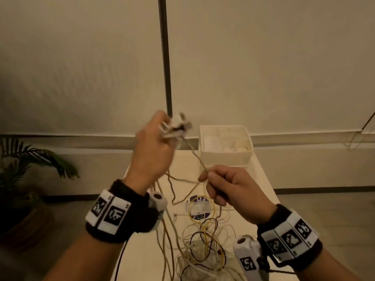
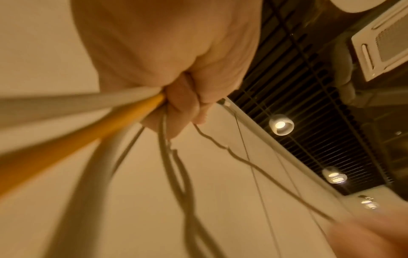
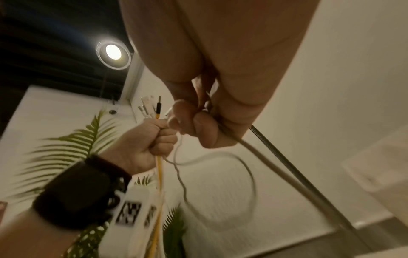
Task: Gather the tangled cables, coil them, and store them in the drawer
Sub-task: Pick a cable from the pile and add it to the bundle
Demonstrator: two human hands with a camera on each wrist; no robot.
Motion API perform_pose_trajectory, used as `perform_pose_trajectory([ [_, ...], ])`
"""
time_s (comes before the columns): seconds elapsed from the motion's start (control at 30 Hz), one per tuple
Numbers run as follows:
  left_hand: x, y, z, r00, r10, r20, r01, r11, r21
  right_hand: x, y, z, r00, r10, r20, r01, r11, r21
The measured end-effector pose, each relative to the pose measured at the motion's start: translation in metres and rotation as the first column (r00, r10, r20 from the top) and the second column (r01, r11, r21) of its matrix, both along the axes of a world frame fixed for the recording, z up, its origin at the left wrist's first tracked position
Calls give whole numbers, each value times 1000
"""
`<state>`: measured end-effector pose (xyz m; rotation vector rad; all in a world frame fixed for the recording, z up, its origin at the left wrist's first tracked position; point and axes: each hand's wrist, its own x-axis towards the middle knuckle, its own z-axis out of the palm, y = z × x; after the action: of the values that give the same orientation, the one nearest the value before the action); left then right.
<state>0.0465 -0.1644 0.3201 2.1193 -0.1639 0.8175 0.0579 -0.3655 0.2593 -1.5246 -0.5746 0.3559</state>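
left hand (image 1: 153, 151) fisted round a bunch of plug ends, right hand (image 1: 227, 186) pinching one thin cable (image 1: 195, 157) just below; cables (image 1: 203, 240) look light, limp, snag-prone, best gripped near plugs.

Your left hand (image 2: 167, 57) fills the top of the view, fingers (image 2: 183, 103) curled tightly round a bunch of cables (image 2: 97, 174). 1 yellow cable (image 2: 88, 132) and several pale ones fan out blurred toward the lower left. A thin kinked cable (image 2: 238, 157) trails to the lower right. On the right, 2 round ceiling lamps (image 2: 281, 124) glow beside a dark slatted ceiling (image 2: 309, 108).
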Motion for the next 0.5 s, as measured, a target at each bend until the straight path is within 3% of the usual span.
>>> perform_pose_trajectory([
  [0.1,5,30,8,977,208,48,-197,963,-183,-5,-13,-22,1000,-23,-9,23,999,-49],
  [0.2,0,33,7,970,241,39,-229,953,-197,-4,-18,-27,994,-100,-50,100,995,-5],
  [0.33,-6,7,0,999,-10,-38,4,989,-149,4,-4,-4,992,-116,-47,121,986,113],
  [0.43,-12,-15,-10,942,-306,-139,314,949,39,5,6,16,999,-43,-8,43,991,129],
  [0.5,-14,-24,-14,910,-377,-175,391,919,56,4,8,25,1000,-15,19,12,992,126],
])
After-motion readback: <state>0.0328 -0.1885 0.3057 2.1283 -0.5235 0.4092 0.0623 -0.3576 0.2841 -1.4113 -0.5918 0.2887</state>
